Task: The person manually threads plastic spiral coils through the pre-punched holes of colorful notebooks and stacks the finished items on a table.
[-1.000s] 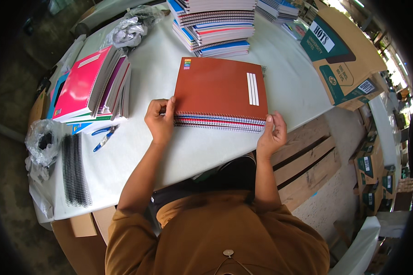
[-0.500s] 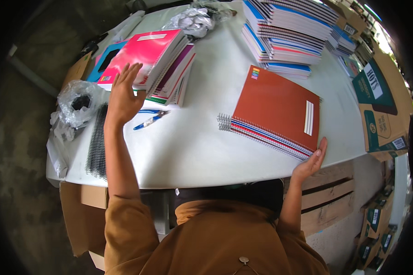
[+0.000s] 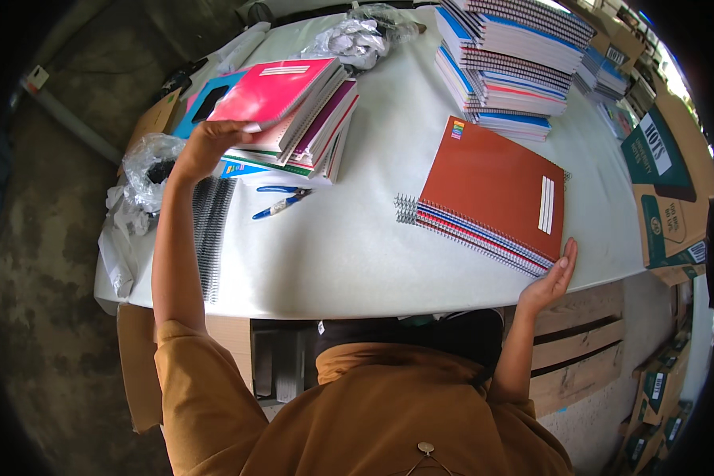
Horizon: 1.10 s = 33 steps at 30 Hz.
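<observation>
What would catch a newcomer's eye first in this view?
Probably the reddish-brown-topped notebook pile, right of centre on the white table, with the right hand open at its near corner. Next, the bright pink notebook at upper left, its near corner in the left hand, and the tall notebook stack at upper right.

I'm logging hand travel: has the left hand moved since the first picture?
Yes, leftward: judged against the blue pliers, the left hand has crossed from their right to their left, and now grips the pink notebook.

The top edge crops the tall notebook stack [image 3: 516, 83]; the brown notebook [image 3: 488, 186] hides covers beneath.
</observation>
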### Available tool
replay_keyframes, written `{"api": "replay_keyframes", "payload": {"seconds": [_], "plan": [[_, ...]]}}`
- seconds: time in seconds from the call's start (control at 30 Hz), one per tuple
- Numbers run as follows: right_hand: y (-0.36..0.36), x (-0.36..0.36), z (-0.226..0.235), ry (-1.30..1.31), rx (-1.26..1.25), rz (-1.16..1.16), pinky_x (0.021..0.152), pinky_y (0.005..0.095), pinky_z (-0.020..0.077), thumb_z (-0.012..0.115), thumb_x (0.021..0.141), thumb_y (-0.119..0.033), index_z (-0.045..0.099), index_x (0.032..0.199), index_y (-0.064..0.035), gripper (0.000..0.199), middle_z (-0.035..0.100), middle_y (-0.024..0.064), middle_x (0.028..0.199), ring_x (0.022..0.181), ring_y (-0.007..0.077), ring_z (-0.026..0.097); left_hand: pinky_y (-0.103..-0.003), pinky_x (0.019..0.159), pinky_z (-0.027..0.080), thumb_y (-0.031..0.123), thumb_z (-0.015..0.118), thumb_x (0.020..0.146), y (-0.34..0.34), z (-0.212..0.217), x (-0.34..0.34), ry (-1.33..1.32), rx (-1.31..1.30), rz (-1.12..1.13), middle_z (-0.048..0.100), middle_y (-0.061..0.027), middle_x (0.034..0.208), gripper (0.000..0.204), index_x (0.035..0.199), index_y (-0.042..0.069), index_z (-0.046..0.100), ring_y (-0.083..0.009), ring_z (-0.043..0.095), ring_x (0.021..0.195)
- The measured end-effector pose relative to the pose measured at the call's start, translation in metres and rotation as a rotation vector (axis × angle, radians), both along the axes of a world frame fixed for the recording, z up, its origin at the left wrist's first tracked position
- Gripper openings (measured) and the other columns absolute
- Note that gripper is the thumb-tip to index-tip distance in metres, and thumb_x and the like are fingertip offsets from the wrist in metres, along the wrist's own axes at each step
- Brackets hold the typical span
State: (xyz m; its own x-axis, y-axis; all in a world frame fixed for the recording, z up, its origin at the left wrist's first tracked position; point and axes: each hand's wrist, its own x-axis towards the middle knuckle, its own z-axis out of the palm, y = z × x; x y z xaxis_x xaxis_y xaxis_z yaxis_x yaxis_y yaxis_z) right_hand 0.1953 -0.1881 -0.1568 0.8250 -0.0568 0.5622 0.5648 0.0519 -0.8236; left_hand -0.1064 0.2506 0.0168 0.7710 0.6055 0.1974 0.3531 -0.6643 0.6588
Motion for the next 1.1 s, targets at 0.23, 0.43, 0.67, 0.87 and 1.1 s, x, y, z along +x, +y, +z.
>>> {"api": "replay_keyframes", "payload": {"seconds": [0.23,0.43,0.67,0.87,1.1], "plan": [[0.012,-0.047,0.052,-0.132,-0.012,0.209,0.105,0.0407,0.0261,0.055,0.088,-0.023,0.034,0.133,0.0051,0.058,0.035,0.0203,0.138,0.129,0.0296,0.033,-0.023,0.072,0.046,0.011,0.053,0.090,-0.155,0.055,-0.025,-0.833,0.521,0.191,0.063,-0.0081,0.091,0.023,0.105,-0.006,0.056,-0.0115,0.059,0.078],[0.051,-0.087,0.090,0.328,0.282,1.056,0.097,0.0350,0.0367,0.072,0.074,-0.010,0.044,0.123,-0.0008,0.056,0.054,0.0117,0.117,0.110,0.0218,0.051,-0.017,0.061,0.039,0.014,0.055,0.090,-0.206,-0.024,0.002,-1.018,-0.451,-0.051,0.061,-0.0029,0.087,0.020,0.103,0.000,0.054,-0.0043,0.049,0.067],[0.035,-0.068,0.052,0.277,0.042,0.908,0.087,0.0309,0.0460,0.070,0.069,0.007,0.054,0.110,0.0003,0.044,0.062,0.0100,0.102,0.093,0.0189,0.060,-0.028,0.088,0.040,-0.010,0.047,0.074,-0.197,-0.110,0.025,-0.557,-0.748,0.020,0.058,-0.0053,0.108,0.042,0.114,0.002,0.051,-0.0150,0.052,0.102],[0.031,-0.071,0.063,0.271,-0.023,0.855,0.088,0.0308,0.0446,0.070,0.070,0.007,0.056,0.109,-0.0013,0.043,0.062,0.0087,0.101,0.094,0.0173,0.059,-0.024,0.085,0.040,-0.011,0.044,0.075,-0.204,-0.109,0.031,-0.631,-0.656,-0.049,0.060,-0.0027,0.102,0.041,0.114,0.000,0.051,-0.0103,0.054,0.095],[0.032,-0.058,0.062,0.203,-0.227,0.793,0.090,0.0308,0.0438,0.071,0.072,0.001,0.058,0.107,-0.0012,0.038,0.062,0.0071,0.103,0.096,0.0161,0.058,-0.027,0.076,0.048,-0.010,0.042,0.078,-0.201,-0.150,0.040,-0.536,-0.926,0.015,0.063,-0.0060,0.092,0.036,0.112,-0.002,0.051,-0.0138,0.061,0.081]]}}
